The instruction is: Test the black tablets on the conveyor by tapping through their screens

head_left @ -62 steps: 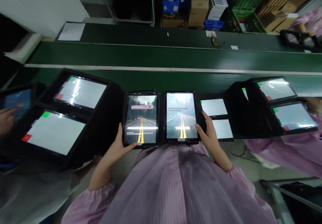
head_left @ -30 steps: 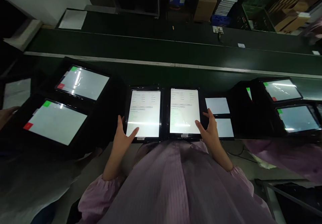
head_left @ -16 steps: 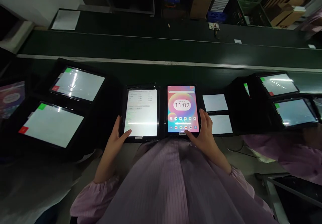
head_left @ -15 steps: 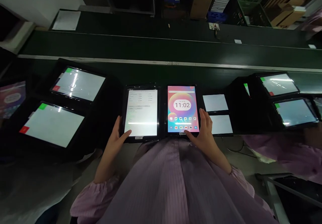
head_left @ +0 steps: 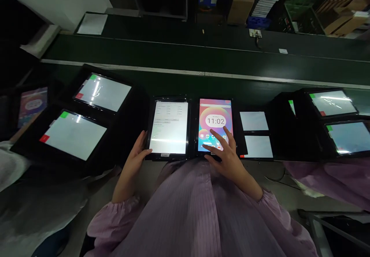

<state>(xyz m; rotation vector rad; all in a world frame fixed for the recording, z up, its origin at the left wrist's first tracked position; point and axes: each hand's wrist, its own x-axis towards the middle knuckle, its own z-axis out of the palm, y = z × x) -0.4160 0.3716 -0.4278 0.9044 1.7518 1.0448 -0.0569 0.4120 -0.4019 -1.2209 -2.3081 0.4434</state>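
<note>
Two tablets lie side by side before me. My left hand (head_left: 136, 153) grips the lower left corner of the left tablet (head_left: 170, 128), its thumb over the frame and its fingers along the side. That screen is white with lines of small text. Over the lower part of the right tablet (head_left: 215, 108), my right hand (head_left: 227, 155) is open with its fingers spread; whether a fingertip touches the glass I cannot tell. A colourful home screen there reads 11:02, and the hand hides some of its icons.
Tilted tablets with white screens and red and green corners, such as this tablet (head_left: 73, 133), stand left and right. Two small white screens, one a lower screen (head_left: 258, 146), sit right of my hand. Behind runs a metal strip (head_left: 127, 68). A co-worker's sleeve (head_left: 326, 180) shows at right.
My right hand has left the right tablet's side edge and now spreads over its lower screen. My left hand keeps its hold. The whole view has shifted slightly.
</note>
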